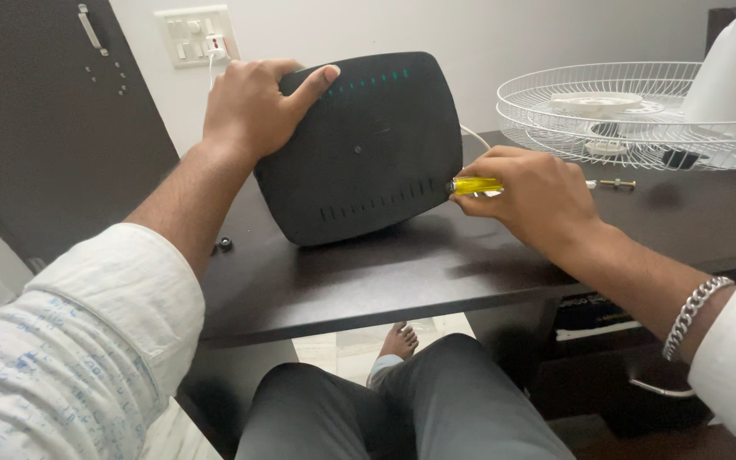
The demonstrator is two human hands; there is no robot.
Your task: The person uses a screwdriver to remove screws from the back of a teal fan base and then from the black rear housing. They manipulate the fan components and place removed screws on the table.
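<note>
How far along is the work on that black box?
Done: one small black screw lies loose on the desk. In hand: the left hand props the black box up while the right hand holds a yellow screwdriver against its edge. Left: the box looks closed.

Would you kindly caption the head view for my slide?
Left hand steadies a tilted black router on a dark desk while right hand holds a yellow-handled screwdriver.

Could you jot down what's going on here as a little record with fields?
Left hand: grips the top corner of the black router, holding it tilted up on edge
Right hand: holds a yellow-handled screwdriver at the router's right edge
Surface: dark table
Nearby: white fan grille, bolt
Wall: switch panel
</note>
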